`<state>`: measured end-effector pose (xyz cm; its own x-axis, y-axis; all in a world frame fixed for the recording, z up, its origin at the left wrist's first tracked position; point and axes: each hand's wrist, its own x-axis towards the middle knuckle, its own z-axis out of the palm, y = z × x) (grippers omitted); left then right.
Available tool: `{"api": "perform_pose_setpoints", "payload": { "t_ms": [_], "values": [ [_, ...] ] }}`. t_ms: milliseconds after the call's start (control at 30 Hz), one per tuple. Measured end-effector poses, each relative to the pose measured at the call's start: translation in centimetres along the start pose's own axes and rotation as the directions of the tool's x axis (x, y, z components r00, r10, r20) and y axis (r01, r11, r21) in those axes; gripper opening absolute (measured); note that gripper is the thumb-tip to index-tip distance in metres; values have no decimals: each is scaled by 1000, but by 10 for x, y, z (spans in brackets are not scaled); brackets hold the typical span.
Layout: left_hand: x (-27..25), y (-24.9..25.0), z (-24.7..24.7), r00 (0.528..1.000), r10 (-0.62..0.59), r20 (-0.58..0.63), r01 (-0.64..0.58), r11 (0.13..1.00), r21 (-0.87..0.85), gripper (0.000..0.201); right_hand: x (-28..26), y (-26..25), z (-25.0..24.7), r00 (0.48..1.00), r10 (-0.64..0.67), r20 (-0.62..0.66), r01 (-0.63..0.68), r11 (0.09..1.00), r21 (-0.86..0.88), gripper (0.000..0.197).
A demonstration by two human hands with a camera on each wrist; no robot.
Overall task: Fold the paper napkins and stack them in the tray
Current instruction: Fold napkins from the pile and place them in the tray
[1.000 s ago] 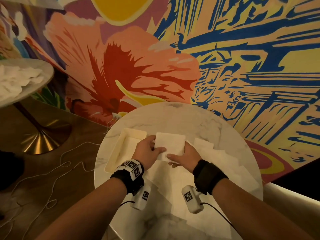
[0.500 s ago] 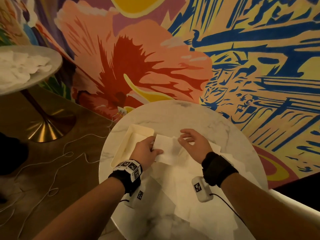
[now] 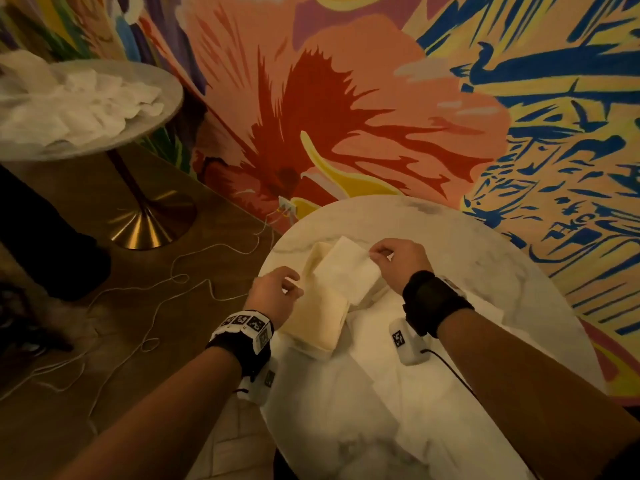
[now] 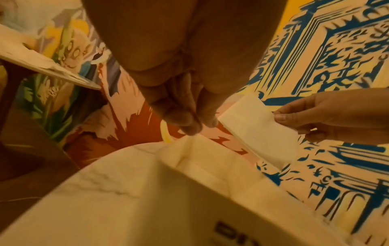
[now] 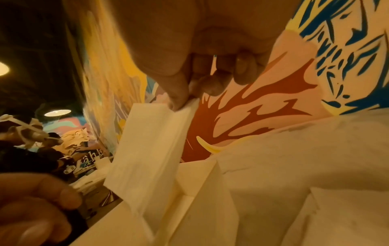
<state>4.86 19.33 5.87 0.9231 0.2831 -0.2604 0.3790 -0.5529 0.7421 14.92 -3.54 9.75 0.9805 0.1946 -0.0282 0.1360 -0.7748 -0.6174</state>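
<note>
At far left, a second round table point(image 3: 162, 109) on a brass pedestal carries a loose heap of white napkins point(image 3: 69, 102), with thin white cords point(image 3: 194, 271) trailing across the wooden floor toward a wall outlet point(image 3: 287, 206). Nearer the centre, the person's left hand point(image 3: 277, 296) hovers over the cream tray point(image 3: 318, 327), which sits at the left edge of a round marble table point(image 3: 485, 271); the left wrist view shows its fingers point(image 4: 185, 116) hanging together, loosely curled, gripping nothing, just above the tray's far corner point(image 4: 185, 153). Between the two hands a folded white napkin point(image 3: 346, 268) hangs in the air, tilted down over the tray's far end, its lower edge close to the tray, though contact cannot be told. To the right, the right hand point(image 3: 401, 258) pinches the napkin's upper right corner between thumb and forefinger, the other fingers point(image 5: 244, 66) curled behind, as the right wrist view confirms point(image 5: 147, 158). Unfolded white napkins point(image 3: 415, 393) lie spread flat across the marble tabletop beneath and beyond the right forearm. Both wrists wear black straps carrying small white camera units. A mural of a large coral-red flower and blue-on-yellow figures point(image 3: 381, 116) fills the wall behind.
</note>
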Motion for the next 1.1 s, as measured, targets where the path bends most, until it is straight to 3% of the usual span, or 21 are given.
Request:
{"api": "perform_pose_setpoints", "payload": {
  "t_ms": [67,233,467,667,1100],
  "values": [
    [3,-15,-6,1000,-20,14,19,997,72,26,12,-6,13,999,40,11,-40,999,-10,7],
    [6,-33,-5,992,-75,105,69,996,65,33,34,-15,41,989,113,101,-97,984,-149,9],
    [11,-40,-5,989,-66,136,59,997,53,35,43,-16,64,970,155,189,-96,952,-290,13],
    [11,-43,-4,990,-43,136,36,998,54,36,49,-15,74,953,217,213,-144,939,-313,10],
    [15,-47,-3,986,-58,158,50,997,54,41,53,-18,81,944,209,255,-68,880,-470,26]
  ]
}}
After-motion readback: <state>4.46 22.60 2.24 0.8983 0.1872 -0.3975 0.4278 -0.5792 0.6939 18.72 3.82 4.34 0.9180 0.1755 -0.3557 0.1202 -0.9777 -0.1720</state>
